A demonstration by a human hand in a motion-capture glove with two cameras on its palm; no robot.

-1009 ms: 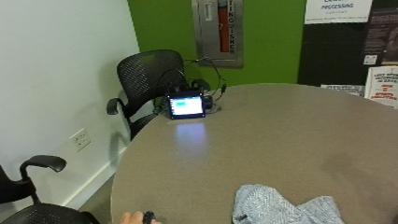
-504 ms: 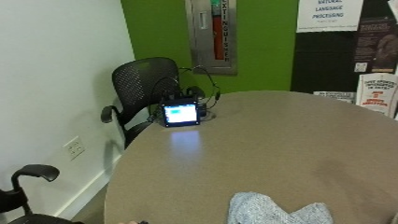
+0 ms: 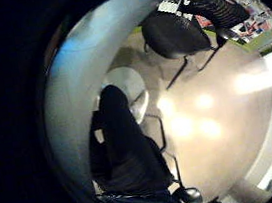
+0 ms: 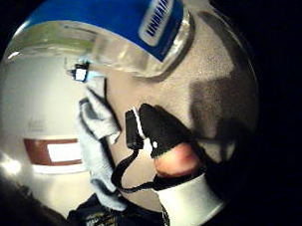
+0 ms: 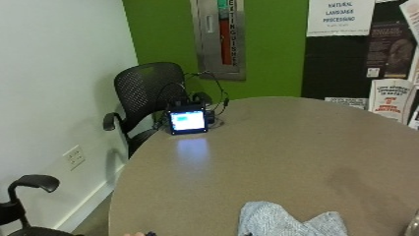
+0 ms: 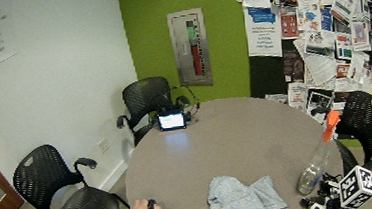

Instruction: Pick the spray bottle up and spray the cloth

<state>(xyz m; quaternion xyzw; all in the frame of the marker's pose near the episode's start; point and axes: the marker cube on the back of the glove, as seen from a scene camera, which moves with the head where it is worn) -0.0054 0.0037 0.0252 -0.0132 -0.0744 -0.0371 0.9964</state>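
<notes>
Gloved right hand (image 6: 324, 199) sits just beside the clear plastic spray bottle with orange trigger (image 6: 318, 159), which is upright on the round table (image 6: 242, 135) near the crumpled grey cloth (image 6: 240, 198). Can't tell if the fingers have closed. Looks like it's lining up the grab.

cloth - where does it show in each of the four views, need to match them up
Outside view: the cloth lies at the table's near edge.
Wide outside view: cloth at the near edge, beside the spray bottle.
Thumb side palm view: cloth on the table, beside the bottle.
Little finger side palm view: not in it.
Shared landmark: the lit screen across the table, also seen in the wide view and thumb side view.
</notes>
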